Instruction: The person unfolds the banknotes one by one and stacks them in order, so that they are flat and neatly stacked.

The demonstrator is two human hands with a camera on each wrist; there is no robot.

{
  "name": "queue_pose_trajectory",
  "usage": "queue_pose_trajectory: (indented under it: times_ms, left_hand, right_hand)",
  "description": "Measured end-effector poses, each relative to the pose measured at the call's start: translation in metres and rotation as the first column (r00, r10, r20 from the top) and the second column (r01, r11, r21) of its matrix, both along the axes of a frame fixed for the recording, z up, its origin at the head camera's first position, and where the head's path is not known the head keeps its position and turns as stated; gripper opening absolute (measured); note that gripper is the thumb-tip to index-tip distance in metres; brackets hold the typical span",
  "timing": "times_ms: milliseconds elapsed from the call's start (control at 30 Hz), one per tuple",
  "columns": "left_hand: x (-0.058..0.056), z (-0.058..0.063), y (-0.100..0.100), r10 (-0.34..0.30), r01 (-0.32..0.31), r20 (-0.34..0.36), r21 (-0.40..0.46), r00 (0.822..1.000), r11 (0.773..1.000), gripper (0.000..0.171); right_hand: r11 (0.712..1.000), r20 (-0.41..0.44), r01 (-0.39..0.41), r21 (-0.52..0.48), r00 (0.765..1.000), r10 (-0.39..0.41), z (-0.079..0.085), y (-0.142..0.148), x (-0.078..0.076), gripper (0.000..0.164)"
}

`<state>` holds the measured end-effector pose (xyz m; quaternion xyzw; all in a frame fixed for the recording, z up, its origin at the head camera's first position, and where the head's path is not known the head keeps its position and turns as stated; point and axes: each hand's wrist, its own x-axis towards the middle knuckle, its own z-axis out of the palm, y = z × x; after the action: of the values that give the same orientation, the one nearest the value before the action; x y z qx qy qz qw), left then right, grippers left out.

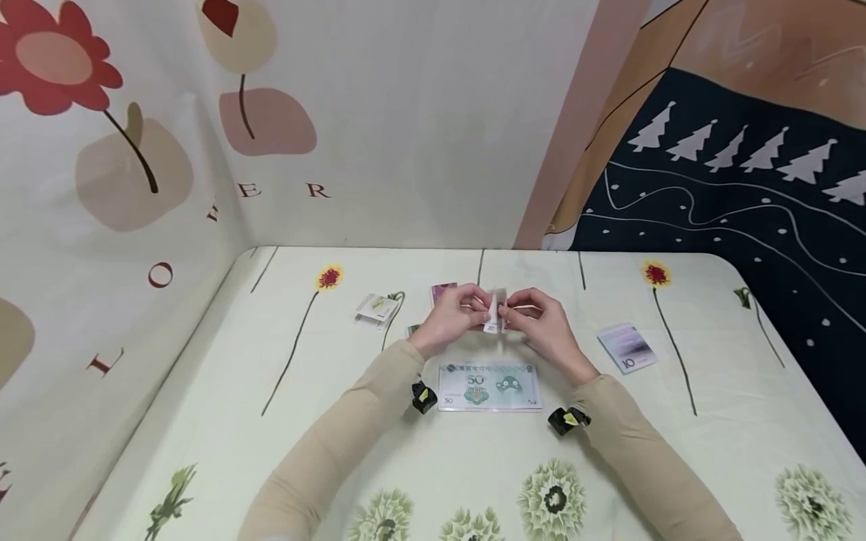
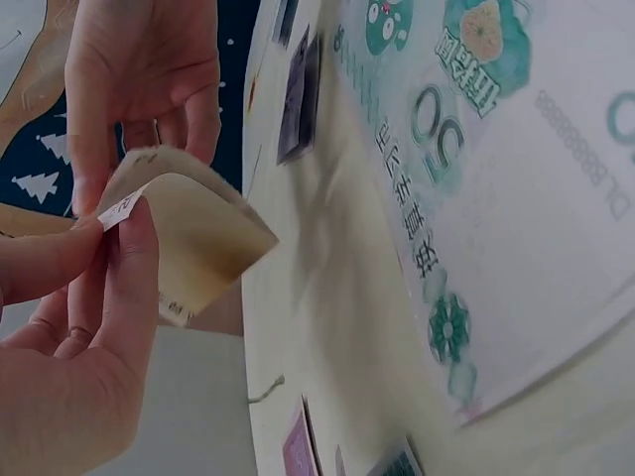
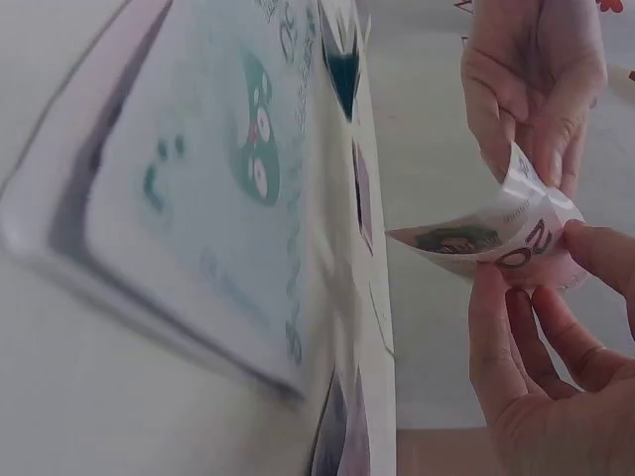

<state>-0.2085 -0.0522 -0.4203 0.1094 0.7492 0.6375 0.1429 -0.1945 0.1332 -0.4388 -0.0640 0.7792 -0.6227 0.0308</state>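
Note:
In the head view, my left hand (image 1: pixel 446 321) and right hand (image 1: pixel 551 330) meet above the table, both on a small paper note marked 20 (image 1: pixel 496 315). My left thumb and fingers pinch one edge of it, and my right fingertips pinch the other side. Both wrist views show the note (image 2: pixel 203 238) bent into a fold, its halves standing apart; in the right wrist view the printed 20 (image 3: pixel 531 243) faces out. Below the hands lies a flat stack of notes with a green 50 note (image 1: pixel 490 387) on top, untouched.
A folded purple 10 note (image 1: pixel 627 348) lies to the right. At the left sits a folded whitish note (image 1: pixel 376 309). A reddish-purple note (image 1: pixel 443 291) and a greenish one (image 1: pixel 413 329) are partly hidden by my left hand. The flowered tablecloth (image 1: pixel 223 451) meets a hanging cloth behind.

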Motion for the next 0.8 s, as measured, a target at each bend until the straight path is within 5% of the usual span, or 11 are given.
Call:
queue_pose_trajectory:
  times_ms: [200, 367, 633, 800]
  left_hand:
    - [-0.003, -0.004, -0.015, 0.025, -0.052, -0.151, -0.176, 0.988, 0.983, 0.015]
    - [-0.003, -0.008, -0.029, 0.082, -0.123, -0.176, -0.237, 0.981, 0.964, 0.017]
    - [-0.005, -0.016, -0.042, 0.158, -0.183, -0.128, -0.212, 0.979, 0.960, 0.026]
    - [-0.005, -0.019, -0.047, 0.173, -0.175, -0.027, -0.118, 0.985, 0.978, 0.029]
  right_hand:
    - [0.998, -0.054, -0.001, 0.067, 0.999, 0.004, -0.002, 0.017, 0.003, 0.022]
    - [0.988, -0.109, 0.042, 0.151, 0.994, -0.026, -0.007, 0.031, 0.001, 0.020]
    - [0.991, -0.128, 0.084, 0.108, 0.989, -0.070, -0.010, 0.040, -0.002, 0.021]
    - [0.992, -0.135, 0.124, 0.015, 0.983, -0.121, -0.013, 0.039, -0.001, 0.028]
